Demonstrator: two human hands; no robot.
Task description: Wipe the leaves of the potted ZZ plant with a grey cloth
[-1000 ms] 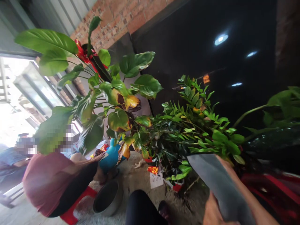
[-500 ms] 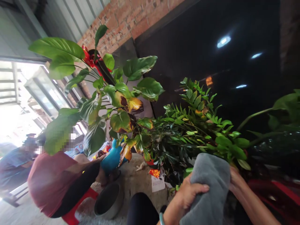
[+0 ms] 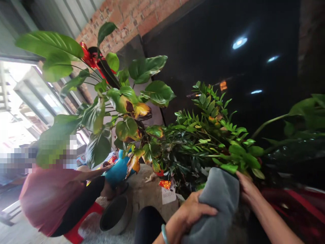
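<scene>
My left hand [image 3: 191,211] is closed over the near side of a grey cloth [image 3: 215,203], thumb on top. My right hand [image 3: 246,189] grips the same cloth from the far right side, its fingers partly hidden behind it. The cloth is bunched and held just below the low leaves of a bushy green plant with small glossy leaves [image 3: 213,135]. A taller plant with broad leaves, some yellow and brown [image 3: 122,101], stands to its left. A teal bangle [image 3: 164,234] sits on my left wrist.
A person in a pink top [image 3: 48,200] crouches at left on a red stool [image 3: 78,227], touching a blue pot [image 3: 118,169]. A grey metal bowl [image 3: 115,215] sits on the floor. A brick wall and a dark glossy panel [image 3: 228,51] stand behind the plants.
A second ago the cloth hung flat in my right hand alone. My left hand has come up and closed on it, and the cloth is now bunched between both hands under the leaves.
</scene>
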